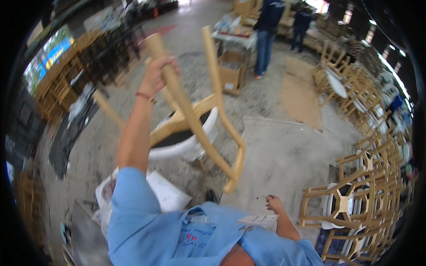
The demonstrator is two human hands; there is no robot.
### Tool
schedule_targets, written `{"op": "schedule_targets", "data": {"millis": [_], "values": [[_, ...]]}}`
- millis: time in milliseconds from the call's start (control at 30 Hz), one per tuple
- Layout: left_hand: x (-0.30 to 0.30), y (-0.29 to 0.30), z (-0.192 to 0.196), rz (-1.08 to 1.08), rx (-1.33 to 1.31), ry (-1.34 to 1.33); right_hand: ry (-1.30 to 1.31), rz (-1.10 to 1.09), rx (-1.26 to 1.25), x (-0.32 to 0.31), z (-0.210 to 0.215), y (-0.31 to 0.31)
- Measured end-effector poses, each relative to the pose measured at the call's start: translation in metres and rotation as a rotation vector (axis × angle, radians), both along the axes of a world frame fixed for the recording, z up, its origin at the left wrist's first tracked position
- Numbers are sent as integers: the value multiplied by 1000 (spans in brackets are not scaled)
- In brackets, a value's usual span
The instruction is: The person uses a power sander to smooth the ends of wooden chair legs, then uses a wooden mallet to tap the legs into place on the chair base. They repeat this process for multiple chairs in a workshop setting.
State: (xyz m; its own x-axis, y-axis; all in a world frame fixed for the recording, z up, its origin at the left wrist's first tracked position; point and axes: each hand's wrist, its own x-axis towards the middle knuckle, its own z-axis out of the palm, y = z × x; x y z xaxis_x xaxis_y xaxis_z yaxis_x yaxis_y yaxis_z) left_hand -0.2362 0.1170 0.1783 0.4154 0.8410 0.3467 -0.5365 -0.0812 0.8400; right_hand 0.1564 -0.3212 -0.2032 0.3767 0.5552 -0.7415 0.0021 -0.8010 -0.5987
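Observation:
My left hand [159,73] is raised and wrapped round one leg of a wooden chair [188,111]. Tilted with its underside toward me, the chair hangs off the floor. Its pale frame crosses a black seat bottom, and a white seat rim [177,150] shows beneath. Part of the chair is hidden behind my forearm. Low at my right side, my right hand [274,203] holds nothing, its fingers slightly bent and apart. A white paper [259,219] lies across my blue shirt near that arm.
Rows of stacked wooden chairs [341,204] line the right side. Ahead stand a cardboard box [231,71], a cluttered table and two people. Flat cardboard [301,93] lies on the concrete floor. White wrapping [166,193] is near my left side, and more furniture is piled far left.

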Motion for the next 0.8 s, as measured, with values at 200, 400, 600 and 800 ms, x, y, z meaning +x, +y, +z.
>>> {"op": "schedule_targets", "data": {"millis": [200, 400, 600, 800], "values": [[-13, 28, -111, 137, 77, 371, 48, 0, -198, 27, -16, -55], [-22, -32, -184, 233, -101, 526, 160, 95, -193, 44, -12, -13], [-53, -120, -231, 402, -34, 781, 97, 196, -289, 115, -42, 133], [4, -163, -231, 487, -298, 801, -139, 386, 195, 158, -89, 242]]}}
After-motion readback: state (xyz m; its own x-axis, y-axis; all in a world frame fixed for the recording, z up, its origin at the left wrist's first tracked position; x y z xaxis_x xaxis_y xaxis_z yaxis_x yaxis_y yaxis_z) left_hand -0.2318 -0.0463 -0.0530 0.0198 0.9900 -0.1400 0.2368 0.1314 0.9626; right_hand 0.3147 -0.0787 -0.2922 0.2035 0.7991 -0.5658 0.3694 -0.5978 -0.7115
